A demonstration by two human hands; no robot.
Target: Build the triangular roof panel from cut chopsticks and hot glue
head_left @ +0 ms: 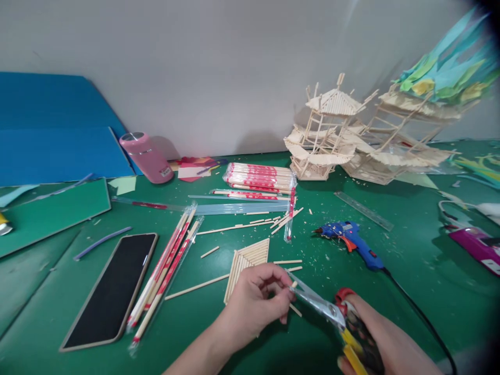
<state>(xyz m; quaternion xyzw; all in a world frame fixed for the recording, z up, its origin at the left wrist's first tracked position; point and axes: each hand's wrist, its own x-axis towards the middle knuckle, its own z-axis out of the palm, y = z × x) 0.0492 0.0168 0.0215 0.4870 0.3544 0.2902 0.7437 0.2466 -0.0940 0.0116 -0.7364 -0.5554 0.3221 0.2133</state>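
Note:
My left hand is closed in a pinch on a short wooden stick low in the middle of the view. My right hand grips the handles of scissors, whose blades point up-left and meet that stick. Just behind my left hand lies a flat triangular panel of glued sticks on the green mat. Loose sticks lie scattered around it.
A blue glue gun with a black cord lies to the right. A phone and wrapped chopsticks lie to the left. Behind are a chopstick pack, a pink bottle, a clear ruler and stick pavilion models.

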